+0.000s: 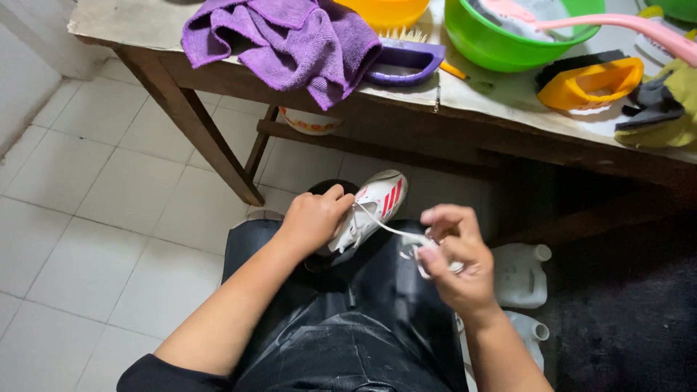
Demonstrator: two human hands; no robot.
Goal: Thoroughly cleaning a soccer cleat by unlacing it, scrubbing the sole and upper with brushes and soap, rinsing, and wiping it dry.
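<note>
Fingers: right hand [456, 263] pinches one white shoelace [396, 232] between thumb and fingertips; left hand [314, 218] curls closed around one white shoe [372, 207].
Shoe: red-striped, resting on the person's lap, toe toward the table [494, 94].
Floor: two white jugs [519, 274] just beside the right wrist.
Tabletop: one purple towel [283, 43], two brushes, one green basin [508, 43].

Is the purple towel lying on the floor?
No, the purple towel lies on the wooden table, one corner hanging over its edge above the white shoe.
</note>
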